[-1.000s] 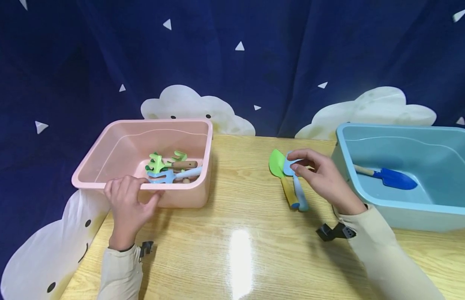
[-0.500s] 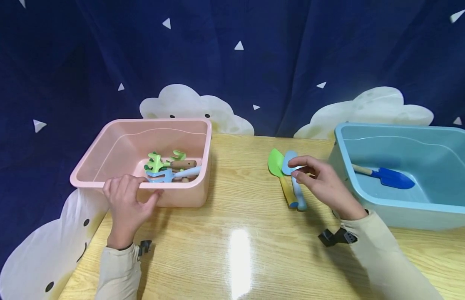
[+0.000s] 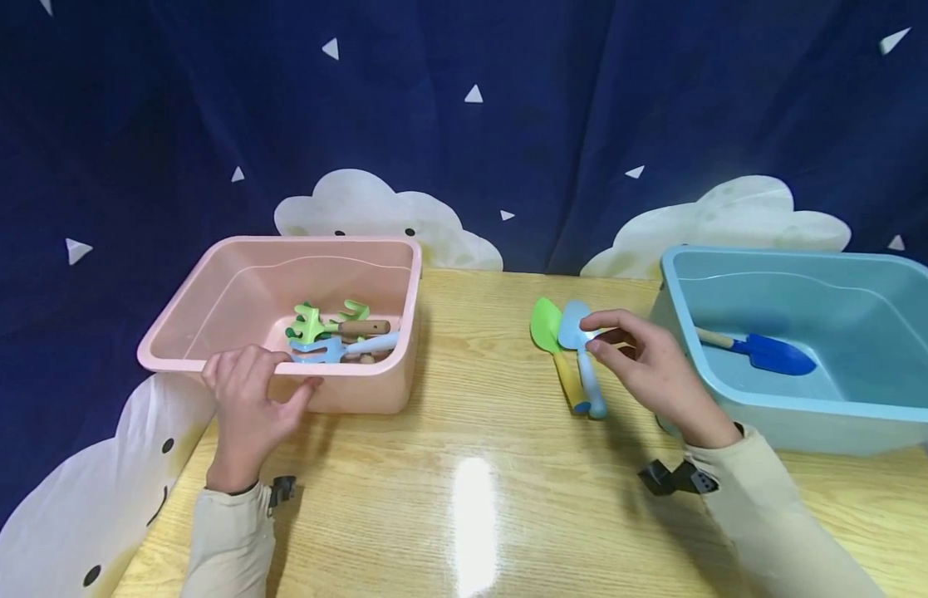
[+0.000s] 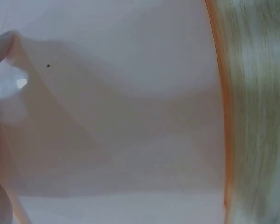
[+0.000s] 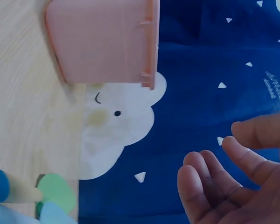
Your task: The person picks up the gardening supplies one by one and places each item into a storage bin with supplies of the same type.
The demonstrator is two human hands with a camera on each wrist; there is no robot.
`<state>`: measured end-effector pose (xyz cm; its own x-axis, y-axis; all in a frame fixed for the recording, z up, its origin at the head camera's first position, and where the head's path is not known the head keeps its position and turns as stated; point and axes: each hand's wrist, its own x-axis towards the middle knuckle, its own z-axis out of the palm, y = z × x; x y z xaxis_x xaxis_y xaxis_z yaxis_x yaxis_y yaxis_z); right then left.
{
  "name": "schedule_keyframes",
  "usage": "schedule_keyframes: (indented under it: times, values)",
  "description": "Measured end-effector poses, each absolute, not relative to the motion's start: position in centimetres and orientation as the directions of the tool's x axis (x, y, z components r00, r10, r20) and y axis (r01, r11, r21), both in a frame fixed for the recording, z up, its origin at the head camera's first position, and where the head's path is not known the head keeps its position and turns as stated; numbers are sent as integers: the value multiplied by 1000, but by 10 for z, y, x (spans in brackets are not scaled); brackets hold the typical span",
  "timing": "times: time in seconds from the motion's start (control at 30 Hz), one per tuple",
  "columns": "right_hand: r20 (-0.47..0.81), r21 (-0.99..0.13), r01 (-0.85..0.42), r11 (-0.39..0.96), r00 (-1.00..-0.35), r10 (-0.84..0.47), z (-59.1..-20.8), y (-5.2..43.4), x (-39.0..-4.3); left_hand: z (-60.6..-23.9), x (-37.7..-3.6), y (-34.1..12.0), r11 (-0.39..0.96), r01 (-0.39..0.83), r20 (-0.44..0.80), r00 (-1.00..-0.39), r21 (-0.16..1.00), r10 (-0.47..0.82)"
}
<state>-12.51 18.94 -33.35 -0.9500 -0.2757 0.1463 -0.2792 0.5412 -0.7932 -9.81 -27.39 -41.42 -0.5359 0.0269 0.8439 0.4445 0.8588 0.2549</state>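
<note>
In the head view my left hand [image 3: 247, 403] grips the near rim of a pink bin [image 3: 359, 390], fingers over the edge and thumb against the outer wall. Inside lie a light blue hand fork [image 3: 325, 350], a green hand rake [image 3: 307, 323] with a brown handle, and other partly hidden tools. My right hand [image 3: 654, 365] hovers beside a light blue trowel [image 3: 589, 382], its fingers loosely bent and nothing between them. Beside that trowel lies a green trowel [image 3: 544, 324] with a yellow handle. The right wrist view shows the hand [image 5: 238, 186] empty.
A teal bin [image 3: 792, 423] stands at the right, with a dark blue trowel [image 3: 779, 355] in it. The wooden table [image 3: 374, 498] ends at a dark blue curtain [image 3: 449, 124] with cloud prints.
The head view has turned slightly right, so bins and trowels appear further left. My right hand has drifted a little right of the light blue trowel; my left hand keeps its grip.
</note>
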Motion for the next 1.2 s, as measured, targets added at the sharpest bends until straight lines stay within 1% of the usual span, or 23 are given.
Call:
schedule_keyframes:
  times: [0.2, 0.27, 0.4, 0.47, 0.53, 0.57, 0.63, 0.73, 0.83, 0.9, 0.97, 1.07, 1.2]
  values:
    - [206, -775, -335, 535, -935, -288, -319, 190, -111, -411, -95, -273, 868, 424, 825, -564, 256, 32]
    - [236, -760, -361, 541, -928, -288, -316, 191, -106, -409, -93, -272, 873, 412, 807, -589, 262, 36]
    - [332, -714, -439, 545, -898, -289, -312, 195, -97, -401, -85, -269, 878, 378, 746, -665, 294, 36]
    - [385, -689, -479, 544, -878, -284, -311, 198, -93, -396, -81, -266, 874, 377, 741, -670, 307, 29]
    - [432, -666, -511, 543, -858, -278, -310, 201, -90, -388, -77, -258, 867, 398, 762, -647, 300, 33]
    - [454, -648, -528, 548, -846, -278, -310, 204, -89, -384, -77, -252, 859, 420, 782, -623, 293, 39]
    - [496, -604, -556, 570, -823, -277, -309, 209, -87, -374, -76, -238, 834, 483, 831, -554, 267, 55]
    - [547, -533, -590, 607, -787, -285, -310, 217, -83, -358, -76, -210, 773, 594, 876, -470, 223, 108]
    - [597, -464, -626, 626, -744, -301, -313, 223, -80, -345, -78, -183, 695, 693, 893, -417, 190, 171]
    - [620, -425, -648, 633, -717, -318, -316, 226, -78, -338, -78, -167, 656, 735, 888, -403, 170, 221]
    - [636, -396, -663, 635, -697, -332, -319, 228, -78, -334, -79, -153, 630, 760, 874, -405, 160, 267]
    - [642, -378, -669, 641, -688, -339, -323, 232, -76, -330, -82, -133, 601, 783, 842, -428, 163, 330]
    - [646, -387, -664, 640, -691, -326, -325, 236, -74, -328, -89, -110, 551, 812, 787, -463, 192, 409]
